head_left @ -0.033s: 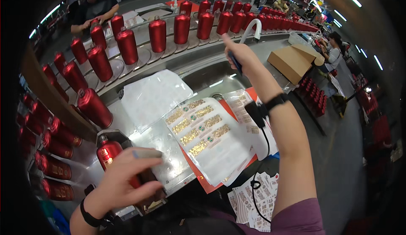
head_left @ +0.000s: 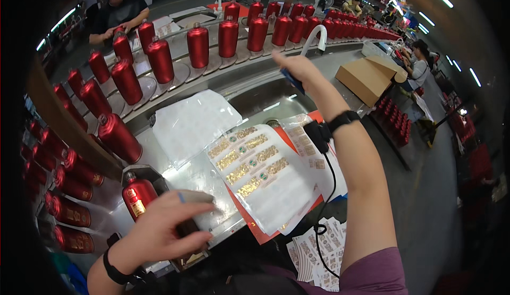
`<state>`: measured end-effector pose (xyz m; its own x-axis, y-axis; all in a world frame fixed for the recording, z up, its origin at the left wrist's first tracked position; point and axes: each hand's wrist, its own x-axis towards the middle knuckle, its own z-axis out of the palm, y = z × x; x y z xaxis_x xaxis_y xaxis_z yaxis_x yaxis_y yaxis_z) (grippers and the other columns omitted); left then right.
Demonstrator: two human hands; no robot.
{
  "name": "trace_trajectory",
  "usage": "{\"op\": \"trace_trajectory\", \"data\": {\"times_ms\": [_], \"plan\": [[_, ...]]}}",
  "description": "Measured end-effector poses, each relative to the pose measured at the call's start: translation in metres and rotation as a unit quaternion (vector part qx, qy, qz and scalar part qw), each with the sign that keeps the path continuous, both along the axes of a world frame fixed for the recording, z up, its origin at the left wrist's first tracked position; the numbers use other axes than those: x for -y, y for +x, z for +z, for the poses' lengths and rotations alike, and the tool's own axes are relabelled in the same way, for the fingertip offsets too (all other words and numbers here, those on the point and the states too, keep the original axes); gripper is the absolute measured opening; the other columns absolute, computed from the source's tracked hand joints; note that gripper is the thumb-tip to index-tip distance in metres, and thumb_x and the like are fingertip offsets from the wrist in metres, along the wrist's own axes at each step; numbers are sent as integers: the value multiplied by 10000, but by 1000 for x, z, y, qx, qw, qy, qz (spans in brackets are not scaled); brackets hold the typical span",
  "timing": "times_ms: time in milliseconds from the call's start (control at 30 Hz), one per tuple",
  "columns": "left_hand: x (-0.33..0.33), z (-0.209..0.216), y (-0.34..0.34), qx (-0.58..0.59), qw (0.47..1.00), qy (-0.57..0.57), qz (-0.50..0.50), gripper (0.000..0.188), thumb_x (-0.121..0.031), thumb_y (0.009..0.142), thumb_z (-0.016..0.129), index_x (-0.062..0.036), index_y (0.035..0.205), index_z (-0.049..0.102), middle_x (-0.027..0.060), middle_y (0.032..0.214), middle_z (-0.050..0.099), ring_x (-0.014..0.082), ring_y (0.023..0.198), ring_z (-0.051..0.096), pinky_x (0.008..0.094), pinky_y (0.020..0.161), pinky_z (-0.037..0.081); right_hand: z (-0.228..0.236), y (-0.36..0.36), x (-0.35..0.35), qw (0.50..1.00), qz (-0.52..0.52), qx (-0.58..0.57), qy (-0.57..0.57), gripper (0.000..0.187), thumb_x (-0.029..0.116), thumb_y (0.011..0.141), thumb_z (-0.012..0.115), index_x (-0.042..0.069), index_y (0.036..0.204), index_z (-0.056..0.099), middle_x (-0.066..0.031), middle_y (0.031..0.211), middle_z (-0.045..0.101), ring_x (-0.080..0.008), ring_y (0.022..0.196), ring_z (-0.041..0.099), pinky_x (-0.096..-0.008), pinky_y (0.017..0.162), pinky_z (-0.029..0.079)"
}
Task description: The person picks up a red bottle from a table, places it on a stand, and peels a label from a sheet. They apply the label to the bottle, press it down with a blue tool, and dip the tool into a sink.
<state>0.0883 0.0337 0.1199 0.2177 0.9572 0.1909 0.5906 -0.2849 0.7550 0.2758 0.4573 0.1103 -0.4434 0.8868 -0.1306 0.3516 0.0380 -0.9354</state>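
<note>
My left hand [head_left: 167, 226] hovers with thumb and fingers apart, over the near end of a red bottle [head_left: 139, 193] that lies in a dark holder [head_left: 154, 173]. One of its fingers has a greyish cover with a blue band. The bottle carries a gold label; the hand hides its lower part. Stretched out over the sink, my right hand [head_left: 302, 67] is closed round a small flat dark-blue piece [head_left: 292, 79], whose exact kind I cannot make out. Below lies a sheet of gold label stickers [head_left: 276, 194] on red and white sheets.
Red bottles [head_left: 198, 48] stand in rows on a curved conveyor [head_left: 180, 74]. A white sheet [head_left: 194, 120] lies beside the sink [head_left: 287, 106], near a white tap [head_left: 319, 35]. More bottles [head_left: 71, 210] are at left. A cardboard box [head_left: 366, 80] sits at right. Other people work across and farther right.
My right hand has shifted slightly left and down, still with the blue piece. My left hand has moved a little to the right, uncovering more of the bottle's label.
</note>
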Motion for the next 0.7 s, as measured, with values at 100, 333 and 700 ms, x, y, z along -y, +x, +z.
{"op": "trace_trajectory", "data": {"times_ms": [100,333,700], "plan": [[-17,-5,23,9,989,-66,-133,460,-292,843,797,-58,1220,672,136,1224,660,304,1002,622,362,861,505,-59,44,-96,792,184,495,305,656,655,783,690,29,961,773,-195,1016,741,-380,897,712,-420,809,560],[-55,-24,10,133,986,-95,-17,635,-362,896,747,-32,1393,528,230,1244,596,354,1126,604,393,966,485,-112,-23,-54,812,280,510,36,324,348,830,739,26,841,773,-85,810,733,-203,689,647,-383,665,505],[-226,-76,91,252,955,-82,131,687,-477,809,781,-22,1272,556,171,1219,598,232,1074,623,348,853,524,-108,-85,-30,994,-28,15,-103,190,230,881,658,59,949,707,-80,774,704,-171,516,549,-345,434,411]]}}
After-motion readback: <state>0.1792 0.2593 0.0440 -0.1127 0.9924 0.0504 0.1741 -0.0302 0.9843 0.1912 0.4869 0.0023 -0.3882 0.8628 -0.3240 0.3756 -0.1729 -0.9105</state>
